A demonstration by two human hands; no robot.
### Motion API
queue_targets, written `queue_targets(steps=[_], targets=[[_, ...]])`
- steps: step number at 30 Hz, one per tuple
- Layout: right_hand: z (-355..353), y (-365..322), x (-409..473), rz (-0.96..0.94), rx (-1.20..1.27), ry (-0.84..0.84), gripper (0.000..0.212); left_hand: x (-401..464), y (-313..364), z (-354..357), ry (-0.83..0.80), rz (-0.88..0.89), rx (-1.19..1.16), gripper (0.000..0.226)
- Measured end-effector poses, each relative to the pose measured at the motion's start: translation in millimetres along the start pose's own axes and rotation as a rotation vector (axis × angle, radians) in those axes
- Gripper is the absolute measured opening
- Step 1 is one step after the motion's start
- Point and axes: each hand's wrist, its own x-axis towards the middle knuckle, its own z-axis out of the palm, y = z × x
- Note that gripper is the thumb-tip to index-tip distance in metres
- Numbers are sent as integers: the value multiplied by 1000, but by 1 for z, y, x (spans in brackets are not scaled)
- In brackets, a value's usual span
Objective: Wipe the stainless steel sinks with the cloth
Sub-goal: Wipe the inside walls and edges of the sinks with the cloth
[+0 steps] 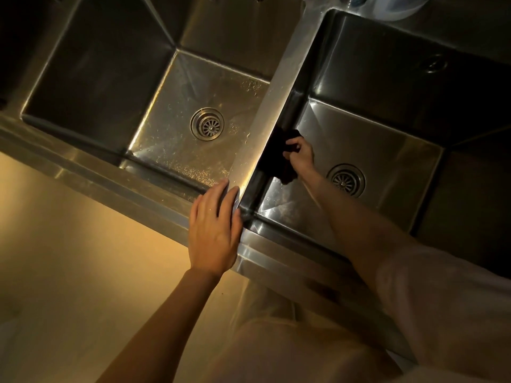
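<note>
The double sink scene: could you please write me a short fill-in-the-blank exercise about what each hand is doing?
1. The right hand grips a dark ____ against the inner wall of the right basin.
2. The left hand rests flat on the ____ between the two basins.
3. Each basin has a round ____ in its floor.
4. Water droplets cover the floor of the ____ basin.

Missing words: cloth; divider; drain; left.

Pale container (398, 6) on back ledge, tan floor (69, 244) below
</note>
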Motion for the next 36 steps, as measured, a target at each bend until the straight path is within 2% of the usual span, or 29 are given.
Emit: queue_targets(steps=[6, 14, 17, 21, 25, 31, 36], targets=[[-14, -14, -6, -41, 48, -29, 31, 0, 0, -1, -10, -2, 4, 54], [-63, -88, -71, -351, 294, -87, 43, 0, -1, 0, -4, 7, 9, 50], [-71, -97, -83, -441, 322, -133, 42, 0, -1, 1, -6, 6, 6, 50], [-58, -75, -60, -351, 213, -96, 44, 0, -1, 1, 1, 8, -1, 48], [-29, -42, -22, -283, 27, -5, 35, 0, -2, 2, 12, 12, 2, 46], [-20, -21, 22, -146, -148, -27, 29, 0, -4, 4, 23, 14, -1, 45], [-20, -29, 24, -87, -147, -12, 29, 1, -2, 1, 15, 14, 8, 48]])
